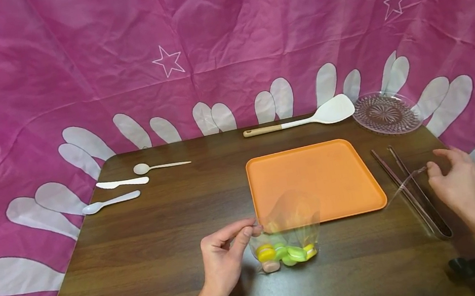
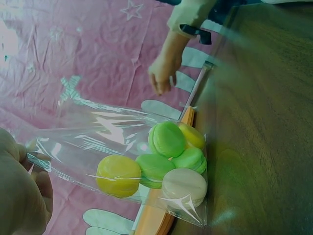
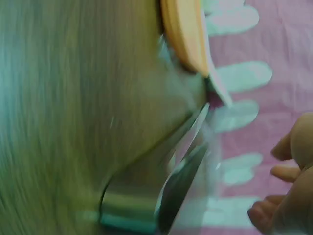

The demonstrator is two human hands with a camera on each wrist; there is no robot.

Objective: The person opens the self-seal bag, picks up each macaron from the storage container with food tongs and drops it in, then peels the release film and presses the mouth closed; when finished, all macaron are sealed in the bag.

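My left hand (image 1: 226,257) pinches the top edge of a clear plastic bag (image 1: 291,214) between thumb and fingers. Several macarons (image 1: 296,254), yellow, green and pale beige, lie at the bottom of the bag, which overlaps the front of an orange tray (image 1: 316,182) in the head view. Over to the right, my right hand (image 1: 459,181) is raised near metal tongs (image 1: 443,227), its fingers spread apart with nothing between them in the right wrist view. A thin clear plastic strip (image 1: 404,184) trails from near its fingertips, across the tongs.
Behind the tray lies a white spatula (image 1: 333,109) with a wooden handle. A clear patterned plate (image 1: 386,113) sits at the back right corner. On the left are a beige spoon (image 1: 141,169), a white knife (image 1: 123,183) and a white spoon (image 1: 112,201).
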